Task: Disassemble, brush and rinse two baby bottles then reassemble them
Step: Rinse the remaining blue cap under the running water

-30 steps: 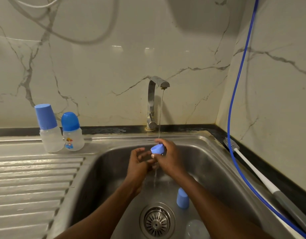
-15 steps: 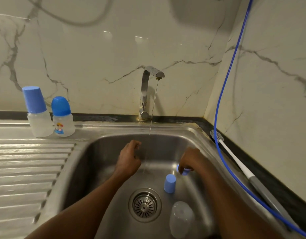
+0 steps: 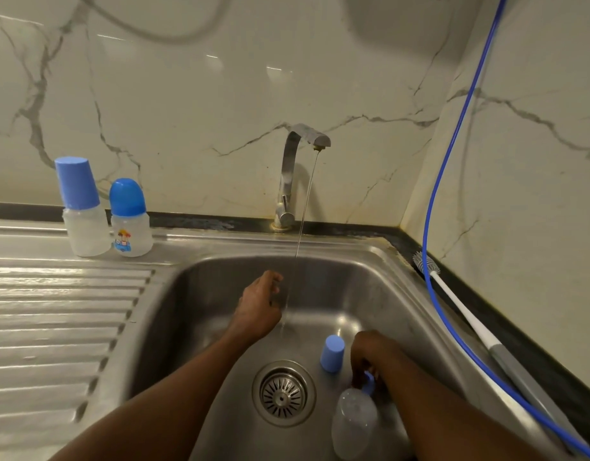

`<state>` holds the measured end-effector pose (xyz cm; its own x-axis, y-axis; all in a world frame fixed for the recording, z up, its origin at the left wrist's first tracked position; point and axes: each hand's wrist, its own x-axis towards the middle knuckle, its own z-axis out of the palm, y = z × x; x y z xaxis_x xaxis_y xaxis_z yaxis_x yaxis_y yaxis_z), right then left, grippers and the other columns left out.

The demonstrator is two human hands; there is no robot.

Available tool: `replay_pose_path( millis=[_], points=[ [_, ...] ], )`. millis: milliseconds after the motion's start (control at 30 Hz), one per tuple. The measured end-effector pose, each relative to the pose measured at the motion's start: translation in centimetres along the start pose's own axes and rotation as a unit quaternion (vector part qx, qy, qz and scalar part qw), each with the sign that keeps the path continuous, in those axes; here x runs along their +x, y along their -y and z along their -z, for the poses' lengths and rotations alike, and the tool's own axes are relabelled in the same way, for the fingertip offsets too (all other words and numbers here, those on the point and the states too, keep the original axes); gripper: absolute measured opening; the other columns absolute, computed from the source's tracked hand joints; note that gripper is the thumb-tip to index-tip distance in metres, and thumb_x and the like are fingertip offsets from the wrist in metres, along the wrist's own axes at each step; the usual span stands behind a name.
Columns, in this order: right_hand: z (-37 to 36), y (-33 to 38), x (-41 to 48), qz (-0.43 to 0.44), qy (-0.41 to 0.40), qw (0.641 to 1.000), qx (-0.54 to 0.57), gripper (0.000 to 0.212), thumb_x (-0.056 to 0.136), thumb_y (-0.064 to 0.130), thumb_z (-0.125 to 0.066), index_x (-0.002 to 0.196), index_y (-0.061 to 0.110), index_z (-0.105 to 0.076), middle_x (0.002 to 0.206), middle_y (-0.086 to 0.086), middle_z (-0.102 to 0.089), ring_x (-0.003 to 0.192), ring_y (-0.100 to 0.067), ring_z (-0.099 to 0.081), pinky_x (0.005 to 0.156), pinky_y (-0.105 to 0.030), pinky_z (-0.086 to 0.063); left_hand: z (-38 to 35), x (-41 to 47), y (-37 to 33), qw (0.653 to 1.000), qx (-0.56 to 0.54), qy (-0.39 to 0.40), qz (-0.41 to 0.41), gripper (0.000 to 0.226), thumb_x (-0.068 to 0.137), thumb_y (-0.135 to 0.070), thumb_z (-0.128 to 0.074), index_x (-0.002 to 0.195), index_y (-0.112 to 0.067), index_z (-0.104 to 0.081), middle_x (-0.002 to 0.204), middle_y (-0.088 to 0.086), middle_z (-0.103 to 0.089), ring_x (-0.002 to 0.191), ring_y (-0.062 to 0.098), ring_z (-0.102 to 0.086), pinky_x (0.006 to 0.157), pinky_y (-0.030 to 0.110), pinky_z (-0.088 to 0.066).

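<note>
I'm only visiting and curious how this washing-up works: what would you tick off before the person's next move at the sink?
1. Water running: ok, a thin stream falls from the tap.
2. Right hand grip on the blue ring: ok, its fingers pinch it low in the basin.
3. Clear bottle in reach: ok, it lies beside that hand.
4. Blue cap out of the way: ok, it stands by the drain.
5. Left hand free: cannot tell, its fingers are curled beside the stream.
6. Bottle brush nearby: ok, it lies on the counter at right.
</note>
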<state>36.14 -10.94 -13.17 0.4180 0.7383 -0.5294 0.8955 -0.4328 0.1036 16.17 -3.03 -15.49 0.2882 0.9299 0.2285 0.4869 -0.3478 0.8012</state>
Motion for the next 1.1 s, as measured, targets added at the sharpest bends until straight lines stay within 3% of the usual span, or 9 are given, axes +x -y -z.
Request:
replay_pose_path(
  millis=[267,400,567,767,833,900,1000,1033,1100],
  points=[
    [1.5,0.2,-0.9,0.008,0.040,0.999,0.015,0.056,0.086,0.039,-0.071,0.130,0.010,-0.052,0.124,-0.005,-0.056,0.121,-0.021,-0.054,0.098,-0.030,-0.044,0.0,0.2,0.5,1.000,-0.009,0.006,0.006,0.056,0.082,0.007,-0.058,0.130,-0.021,-0.051,0.112,-0.003,-0.054,0.103,0.018,-0.058,0.085,0.041,-0.058],
    [3.7,0.0,-0.9,0.027,-0.034,0.995,0.085,0.073,0.078,0.053,-0.074,0.128,0.003,-0.054,0.083,-0.003,-0.056,0.081,-0.016,-0.055,0.084,-0.027,-0.043,-0.3,0.3,0.6,1.000,-0.017,0.011,0.005,0.054,0.084,0.006,-0.059,0.130,-0.021,-0.050,0.112,-0.003,-0.055,0.103,0.018,-0.059,0.085,0.042,-0.058],
    [1.4,1.7,0.7,0.092,-0.084,0.989,0.080,0.085,0.077,0.056,-0.073,0.143,0.011,-0.042,0.141,-0.008,-0.048,0.123,-0.025,-0.052,0.098,-0.034,-0.049,-0.5,0.2,0.5,1.000,-0.015,0.017,0.004,0.053,0.085,0.003,-0.059,0.130,-0.023,-0.049,0.111,-0.005,-0.055,0.102,0.017,-0.060,0.086,0.042,-0.058],
    [-0.5,2.9,1.6,0.141,-0.050,0.984,0.094,0.045,0.085,0.036,-0.072,0.122,0.012,-0.063,0.128,-0.010,-0.061,0.111,-0.023,-0.063,0.090,-0.031,-0.055,-0.5,0.1,0.7,0.998,-0.048,0.022,0.038,0.050,0.085,0.001,-0.058,0.129,-0.022,-0.050,0.109,-0.003,-0.058,0.096,0.016,-0.062,0.082,0.039,-0.059],
    [-0.3,3.8,2.4,0.192,-0.081,0.948,0.243,0.019,0.083,0.021,-0.073,0.100,0.018,-0.067,0.107,-0.008,-0.068,0.090,-0.019,-0.068,0.077,-0.029,-0.056,-0.5,-0.1,0.9,0.992,-0.093,0.031,0.078,0.050,0.086,-0.002,-0.062,0.130,-0.021,-0.049,0.109,0.003,-0.061,0.094,0.021,-0.065,0.077,0.035,-0.060],
    [0.9,5.1,2.1,0.258,-0.125,0.855,0.433,0.023,0.080,0.009,-0.074,0.095,0.020,-0.060,0.091,-0.003,-0.064,0.076,-0.013,-0.060,0.068,-0.030,-0.053,-0.4,-0.3,0.6,0.976,-0.180,0.054,0.107,0.048,0.088,-0.011,-0.068,0.130,-0.022,-0.049,0.109,0.009,-0.066,0.093,0.026,-0.068,0.072,0.033,-0.058],
    [2.8,7.2,1.2,0.300,-0.155,0.738,0.584,0.027,0.087,0.011,-0.068,0.103,0.029,-0.055,0.104,-0.004,-0.063,0.089,-0.017,-0.064,0.074,-0.031,-0.054,-0.2,-0.4,-0.6,0.948,-0.301,0.082,0.070,0.033,0.095,-0.018,-0.064,0.126,-0.023,-0.056,0.108,0.010,-0.072,0.095,0.028,-0.070,0.081,0.037,-0.055],
    [3.0,7.7,1.2,0.312,-0.153,0.720,0.601,0.028,0.091,0.013,-0.063,0.107,0.034,-0.054,0.114,-0.003,-0.061,0.100,-0.020,-0.063,0.081,-0.033,-0.054,0.0,-0.4,-0.8,0.943,-0.317,0.084,0.058,0.031,0.096,-0.016,-0.063,0.126,-0.022,-0.057,0.108,0.008,-0.073,0.098,0.027,-0.070,0.083,0.037,-0.055],
    [2.4,7.8,1.7,0.330,-0.164,0.739,0.565,0.035,0.097,0.014,-0.055,0.119,0.039,-0.049,0.131,0.002,-0.054,0.115,-0.017,-0.055,0.094,-0.033,-0.051,0.0,-0.5,-0.8,0.942,-0.322,0.080,0.052,0.034,0.094,-0.012,-0.063,0.127,-0.021,-0.058,0.111,0.006,-0.072,0.100,0.024,-0.070,0.083,0.033,-0.056]
  ],
)
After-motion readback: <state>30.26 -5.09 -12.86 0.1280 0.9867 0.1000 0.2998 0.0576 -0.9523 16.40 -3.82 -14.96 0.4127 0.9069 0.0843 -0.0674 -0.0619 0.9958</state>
